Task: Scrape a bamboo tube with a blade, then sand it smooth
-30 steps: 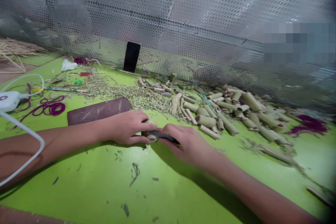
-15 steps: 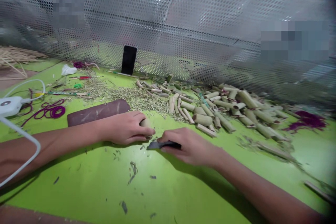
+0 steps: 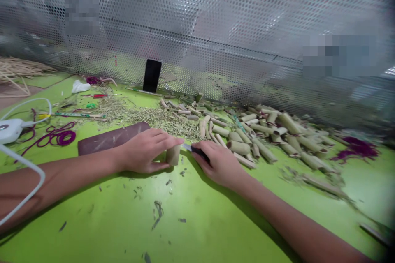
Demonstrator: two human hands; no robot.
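Note:
Between the thumb and fingers of my left hand [image 3: 147,151] is a short pale green bamboo piece [image 3: 173,155], held upright on the green table [image 3: 123,222]. My right hand [image 3: 219,162] is closed round the dark handle of a knife [image 3: 199,153]. Its grey blade points left, close to the top of the bamboo piece; whether they touch is unclear. Behind my left hand lies a brown sandpaper sheet [image 3: 108,139]. Small dark shavings are scattered in front of both hands.
Cut bamboo tubes [image 3: 262,129] are piled behind and right. Fine shavings [image 3: 154,117] lie at the centre back. A phone [image 3: 152,75] leans on the perforated metal screen [image 3: 197,28]. Purple cord [image 3: 63,136] and a white device with a cable [image 3: 11,130] are at left.
My left fingers have lifted and the bamboo piece now stands upright. My right hand has turned and risen slightly, bringing the knife blade up towards the top of the piece.

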